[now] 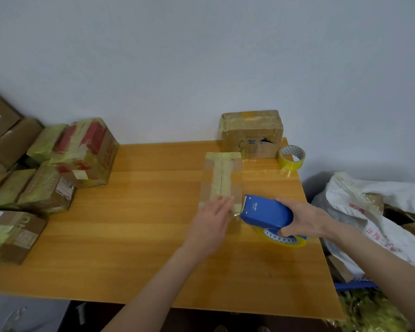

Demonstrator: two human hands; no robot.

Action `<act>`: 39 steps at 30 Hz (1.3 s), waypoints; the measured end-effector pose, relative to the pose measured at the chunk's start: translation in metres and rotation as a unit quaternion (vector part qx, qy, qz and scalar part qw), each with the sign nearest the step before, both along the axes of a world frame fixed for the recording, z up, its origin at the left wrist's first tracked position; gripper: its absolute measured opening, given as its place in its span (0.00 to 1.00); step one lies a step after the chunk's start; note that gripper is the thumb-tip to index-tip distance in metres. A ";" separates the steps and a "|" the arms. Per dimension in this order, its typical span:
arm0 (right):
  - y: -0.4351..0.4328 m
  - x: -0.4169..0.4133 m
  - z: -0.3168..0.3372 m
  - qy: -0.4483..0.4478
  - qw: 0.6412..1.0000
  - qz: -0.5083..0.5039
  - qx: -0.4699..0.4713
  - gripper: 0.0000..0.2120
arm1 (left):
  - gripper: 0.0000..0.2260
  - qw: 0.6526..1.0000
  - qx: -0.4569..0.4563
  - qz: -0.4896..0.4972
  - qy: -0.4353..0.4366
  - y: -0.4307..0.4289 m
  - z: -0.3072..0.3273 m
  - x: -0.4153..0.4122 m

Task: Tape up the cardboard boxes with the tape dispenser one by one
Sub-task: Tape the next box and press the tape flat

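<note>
Gripping the blue tape dispenser (pixel 266 212) with the right hand (pixel 304 219), cutter just beside the near end of the slim cardboard box (pixel 222 178) mid table (pixel 130 236). Pressing that end flat with the left hand (pixel 211 221), fingers straight. Best to pull taut, tear clean. Taped boxes (pixel 82 152) piled left.

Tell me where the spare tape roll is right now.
In the head view, the spare tape roll sits at the far right corner of the table, just right of the large cardboard box by the wall.

A box (pixel 222 180) lies mid-table (pixel 130 248), tape dispenser (pixel 265 212) at its right.
</note>
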State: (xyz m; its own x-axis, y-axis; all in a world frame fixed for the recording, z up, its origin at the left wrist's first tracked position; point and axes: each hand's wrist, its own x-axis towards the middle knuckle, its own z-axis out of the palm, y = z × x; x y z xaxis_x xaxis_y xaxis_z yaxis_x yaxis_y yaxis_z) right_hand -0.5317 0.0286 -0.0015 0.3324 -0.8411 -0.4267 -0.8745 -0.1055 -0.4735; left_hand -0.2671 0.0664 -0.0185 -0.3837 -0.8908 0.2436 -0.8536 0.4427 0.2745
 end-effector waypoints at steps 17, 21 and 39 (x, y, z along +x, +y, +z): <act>0.001 -0.025 0.016 0.080 0.995 0.067 -0.001 0.41 | 0.33 0.976 0.115 -0.035 -0.179 -0.003 -0.008 0.004; -0.008 0.008 0.025 0.177 0.975 0.130 -0.015 0.40 | 0.33 0.979 0.106 -0.037 -0.170 -0.005 -0.008 0.005; -0.032 0.009 -0.003 -0.089 0.982 -0.157 0.051 0.29 | 0.32 0.979 0.119 -0.027 -0.163 -0.003 -0.008 0.003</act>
